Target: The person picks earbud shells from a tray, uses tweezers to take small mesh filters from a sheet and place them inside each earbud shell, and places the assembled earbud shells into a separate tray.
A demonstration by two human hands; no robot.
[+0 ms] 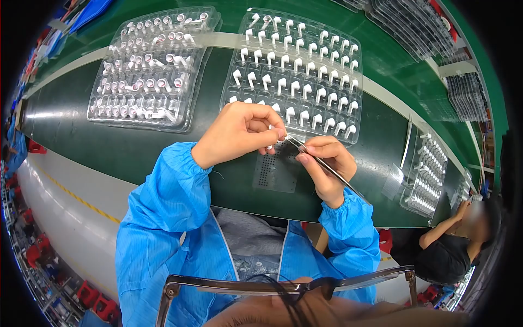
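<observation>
My left hand (243, 132) is closed, pinching a small white earbud (271, 136) that the fingers mostly cover. In my right hand (330, 163) a thin pair of metal tweezers (339, 175) is gripped like a pen. The tips of the tweezers meet the earbud at my left fingertips. Below both hands a sheet (275, 171) with rows of small dark dots lies on the green table. Just beyond my hands stands a clear plastic tray (353, 140) holding rows of white stemmed earbuds.
Another clear tray (188, 122) at the left holds white earbud parts lying at various angles. A smaller filled tray (406, 203) sits at the right, near a seated person (444, 248) in dark clothing. Stacked clear trays (400, 32) stand at the far right.
</observation>
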